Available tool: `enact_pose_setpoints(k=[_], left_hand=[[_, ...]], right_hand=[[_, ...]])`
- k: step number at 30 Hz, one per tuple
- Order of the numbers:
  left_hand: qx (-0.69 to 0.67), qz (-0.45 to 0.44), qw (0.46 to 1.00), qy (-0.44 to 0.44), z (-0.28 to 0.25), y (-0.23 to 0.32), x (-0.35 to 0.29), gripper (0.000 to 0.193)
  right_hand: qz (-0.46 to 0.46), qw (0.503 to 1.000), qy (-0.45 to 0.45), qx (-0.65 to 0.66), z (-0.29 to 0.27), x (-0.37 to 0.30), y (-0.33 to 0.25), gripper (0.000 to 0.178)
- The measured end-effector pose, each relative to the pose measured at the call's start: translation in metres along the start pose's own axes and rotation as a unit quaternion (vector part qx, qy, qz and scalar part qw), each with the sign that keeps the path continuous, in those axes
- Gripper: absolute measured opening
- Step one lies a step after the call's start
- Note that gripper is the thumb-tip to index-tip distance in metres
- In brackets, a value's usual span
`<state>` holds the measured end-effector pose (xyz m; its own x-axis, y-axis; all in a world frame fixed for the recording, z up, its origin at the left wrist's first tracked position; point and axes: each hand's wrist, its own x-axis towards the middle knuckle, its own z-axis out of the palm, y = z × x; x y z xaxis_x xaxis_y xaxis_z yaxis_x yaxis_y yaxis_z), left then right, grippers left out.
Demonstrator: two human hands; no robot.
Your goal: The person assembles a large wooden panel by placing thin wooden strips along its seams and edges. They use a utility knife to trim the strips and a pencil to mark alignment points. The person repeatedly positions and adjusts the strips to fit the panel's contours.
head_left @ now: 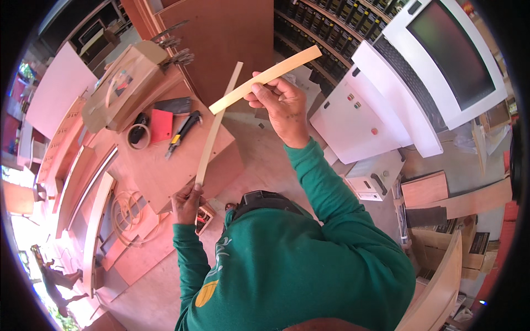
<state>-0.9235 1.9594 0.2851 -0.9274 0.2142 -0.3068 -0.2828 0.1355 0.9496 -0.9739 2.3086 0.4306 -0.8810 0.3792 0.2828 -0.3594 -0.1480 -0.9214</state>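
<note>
My right hand (282, 105) is raised ahead of me, its thumb and fingers closed round a short pale wooden strip (292, 63). My left hand (187, 203), lower and to the left, grips the near end of a longer, thinner pale wooden strip (209, 148). This longer strip slants up and away, and the short one crosses in front of it near its far part. Whether the two strips touch, I cannot tell. Beneath and left of them is a wooden box-like bench (165, 182), bearing a yellow-and-black utility knife (182, 133).
A tape roll (138, 136) and a red flat piece (161, 125) lie on the bench beside the knife. To the right stands a white machine cabinet (359, 118) with a screen (450, 47). Boards lean at left, near a coil (127, 215) on the floor.
</note>
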Motion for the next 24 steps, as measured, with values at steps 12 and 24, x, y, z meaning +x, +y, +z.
enact_pose_setpoints(k=[12, 24], left_hand=[[0.023, 0.013, 0.997, 0.070, 0.050, 0.009, -0.016, 0.038], [0.000, 0.012, 0.997, 0.082, 0.069, 0.015, -0.033, 0.031]], right_hand=[[0.005, 0.996, 0.081, 0.030, -0.090, -0.004, -0.020, 0.020], [0.105, 0.957, 0.084, 0.255, -0.123, -0.003, 0.013, 0.017]])
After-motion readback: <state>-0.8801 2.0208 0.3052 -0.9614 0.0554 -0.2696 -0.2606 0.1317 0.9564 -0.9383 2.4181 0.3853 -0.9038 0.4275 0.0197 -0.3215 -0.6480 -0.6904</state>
